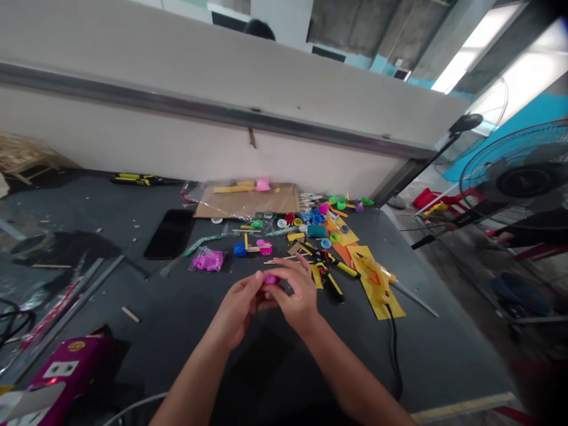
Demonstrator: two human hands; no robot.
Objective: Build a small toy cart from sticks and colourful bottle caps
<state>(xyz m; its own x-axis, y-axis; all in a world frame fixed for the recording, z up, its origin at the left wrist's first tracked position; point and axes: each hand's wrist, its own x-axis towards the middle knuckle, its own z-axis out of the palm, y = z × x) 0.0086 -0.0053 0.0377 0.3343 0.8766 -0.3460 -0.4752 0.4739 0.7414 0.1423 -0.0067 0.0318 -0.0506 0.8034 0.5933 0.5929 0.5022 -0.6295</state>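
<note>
Between the fingertips of both hands is a small lump of purple modelling clay (270, 278). My left hand (242, 305) pinches it from the left, while my right hand (297, 296) closes on it from the right with thumb and forefinger. The fingers cover part of the lump. Just beyond them lies a small stick piece with a blue block and pink clay (252, 248) on it. To the left of that sits a clear bag of purple clay (207, 261). Yellow-black pliers (331, 278) rest beyond my right hand.
A yellow glue gun (377, 281) lies on yellow card at right, its black cord running toward me. A black phone (169, 234) is at left. Farther back are small coloured pots (319, 219) and cardboard (248, 204). A purple power strip (71, 373) stands front left.
</note>
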